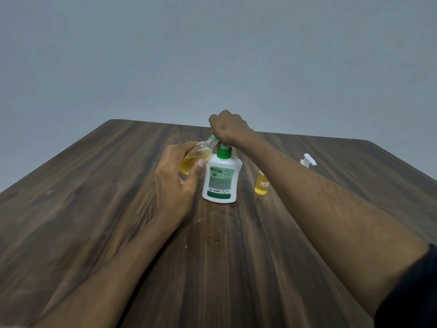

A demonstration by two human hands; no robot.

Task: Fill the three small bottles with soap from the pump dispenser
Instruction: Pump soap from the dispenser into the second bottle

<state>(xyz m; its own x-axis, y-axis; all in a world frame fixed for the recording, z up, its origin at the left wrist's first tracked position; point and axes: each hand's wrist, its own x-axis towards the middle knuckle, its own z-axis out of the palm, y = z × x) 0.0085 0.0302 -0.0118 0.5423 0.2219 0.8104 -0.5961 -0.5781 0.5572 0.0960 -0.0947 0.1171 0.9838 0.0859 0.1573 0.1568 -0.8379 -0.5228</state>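
Lowest in the frame, at its right edge, a dark sleeve (pixel 411 292) covers the upper part of the right arm, and both bare forearms reach up across the dark wood-grain table (pixel 94 209) toward the centre. Two small bottles can be counted, along with one pump dispenser and one loose white spray head. The left hand (pixel 176 176), just left of centre, curls its fingers and thumb round a small clear bottle (pixel 197 157) that is tilted with its neck leaning right toward the pump spout; yellow liquid fills roughly its lower half. Touching it on the right stands the white pump dispenser (pixel 221 178), upright at centre, with a green collar and a green-and-white label whose top word reads "ORIGINAL"; the finer print is too small to read. To the right, partly behind the right forearm, a second small bottle (pixel 261 184) stands upright, nearly full of yellow liquid, with a small handwritten white tag that is illegible. Above the dispenser, the right hand (pixel 228 127) bears down on the pump head, fingers curled over it. Farthest back on the right, the spray head (pixel 307 160) lies on the table.
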